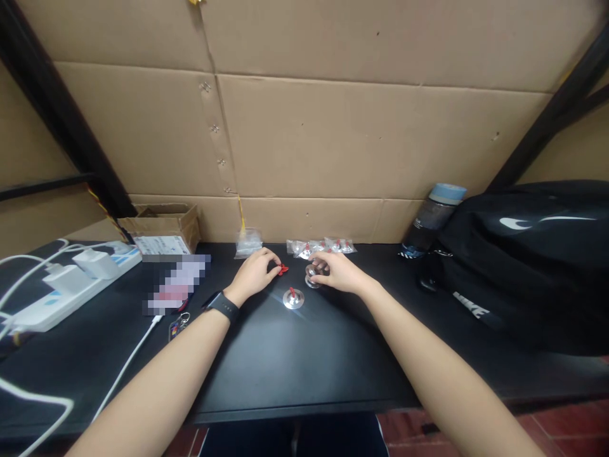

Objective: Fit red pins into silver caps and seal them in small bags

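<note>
My left hand (255, 274), with a dark watch on its wrist, has thumb and forefinger curled together at some small red bands (283, 270) on the black table. My right hand (340, 273) grips the edge of a shiny silver finger cymbal (312, 274) between thumb and fingers, partly covering it. It may be more than one disc; I cannot tell. A second finger cymbal (294, 298), domed and with a red loop at its top, lies flat between the hands, nearer to me. Behind my right hand are several bagged cymbals (339, 245) with red loops.
Clear plastic bags (248, 242) lie by the cardboard wall. To the left are an open carton (164, 222), a white power strip (90, 279), a blurred-out phone, a white cable and keys (178, 327). A bottle (431, 219) and black bag (523, 273) stand right.
</note>
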Demonstrator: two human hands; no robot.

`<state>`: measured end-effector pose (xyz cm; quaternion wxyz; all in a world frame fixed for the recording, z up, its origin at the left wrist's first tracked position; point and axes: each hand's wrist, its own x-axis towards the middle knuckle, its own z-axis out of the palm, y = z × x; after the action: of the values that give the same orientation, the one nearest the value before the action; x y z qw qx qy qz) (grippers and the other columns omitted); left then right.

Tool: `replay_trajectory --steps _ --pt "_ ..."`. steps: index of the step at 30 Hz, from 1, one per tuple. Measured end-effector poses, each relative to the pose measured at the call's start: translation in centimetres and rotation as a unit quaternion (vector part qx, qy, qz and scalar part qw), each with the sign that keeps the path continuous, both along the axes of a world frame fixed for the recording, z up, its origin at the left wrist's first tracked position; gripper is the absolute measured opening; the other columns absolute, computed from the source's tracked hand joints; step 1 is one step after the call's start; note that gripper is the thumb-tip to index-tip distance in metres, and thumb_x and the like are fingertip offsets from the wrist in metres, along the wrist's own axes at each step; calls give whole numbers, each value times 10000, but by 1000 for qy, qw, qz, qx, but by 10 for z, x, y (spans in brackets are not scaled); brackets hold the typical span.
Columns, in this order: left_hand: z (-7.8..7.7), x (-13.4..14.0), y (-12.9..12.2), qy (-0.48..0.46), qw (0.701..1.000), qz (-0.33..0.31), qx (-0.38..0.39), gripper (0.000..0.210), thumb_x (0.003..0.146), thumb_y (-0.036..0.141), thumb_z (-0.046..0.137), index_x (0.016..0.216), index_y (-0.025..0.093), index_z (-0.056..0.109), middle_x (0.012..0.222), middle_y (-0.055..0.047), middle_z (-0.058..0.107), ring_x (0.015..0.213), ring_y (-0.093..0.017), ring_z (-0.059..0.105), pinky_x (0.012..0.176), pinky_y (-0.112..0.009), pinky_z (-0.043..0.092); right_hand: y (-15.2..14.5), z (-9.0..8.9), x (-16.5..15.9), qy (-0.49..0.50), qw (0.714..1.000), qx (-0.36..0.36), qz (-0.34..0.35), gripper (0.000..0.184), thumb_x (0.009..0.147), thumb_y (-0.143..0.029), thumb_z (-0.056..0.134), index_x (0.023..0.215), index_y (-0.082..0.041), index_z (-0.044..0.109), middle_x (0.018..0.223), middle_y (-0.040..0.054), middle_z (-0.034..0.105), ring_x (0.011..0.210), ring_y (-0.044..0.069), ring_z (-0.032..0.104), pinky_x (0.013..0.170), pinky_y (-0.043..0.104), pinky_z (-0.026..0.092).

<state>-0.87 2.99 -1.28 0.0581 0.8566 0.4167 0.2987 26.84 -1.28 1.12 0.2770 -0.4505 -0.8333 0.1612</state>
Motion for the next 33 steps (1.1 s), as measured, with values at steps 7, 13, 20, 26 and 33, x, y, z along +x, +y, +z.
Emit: replay_trajectory --steps 7,13,20,26,33 --pt "3 -1 1 3 1000 10 19 76 910 262 620 879 223 678 927 -47 699 911 -234 648 871 -356 479 -4 6 -1 -6 1000 11 -1 431 794 -262 780 1200 -233 637 988 47 720 915 204 675 819 323 516" --pt "15 2 -7 -71 997 32 16 71 915 213 577 933 210 645 936 -24 734 834 -202 672 808 -316 496 -8 12 -4 29 999 12 -22 466 821 -271 754 1257 -242 596 1071 55 710 862 180 663 831 346 522" --pt "23 10 -17 -95 995 -1 44 256 908 152 532 1120 218 660 1040 -30 731 944 -201 671 895 -323 495 -6 6 -11 167 984 -61 -5 502 748 -260 796 1205 -225 590 1096 72 696 909 191 683 771 325 572" --pt "30 13 -24 -80 996 -2 47 211 938 207 563 1120 247 662 1043 -35 720 996 -226 637 929 -371 451 -9 7 -22 280 951 -128 -4 505 712 -278 825 1161 -221 602 1160 93 667 960 203 701 797 338 599" --pt "35 18 -33 -38 997 36 56 180 953 312 609 1086 300 730 1073 -52 734 1140 -278 558 981 -459 323 -12 8 -28 364 921 -140 10 467 696 -269 845 1098 -220 612 1229 79 636 999 198 700 914 370 574"
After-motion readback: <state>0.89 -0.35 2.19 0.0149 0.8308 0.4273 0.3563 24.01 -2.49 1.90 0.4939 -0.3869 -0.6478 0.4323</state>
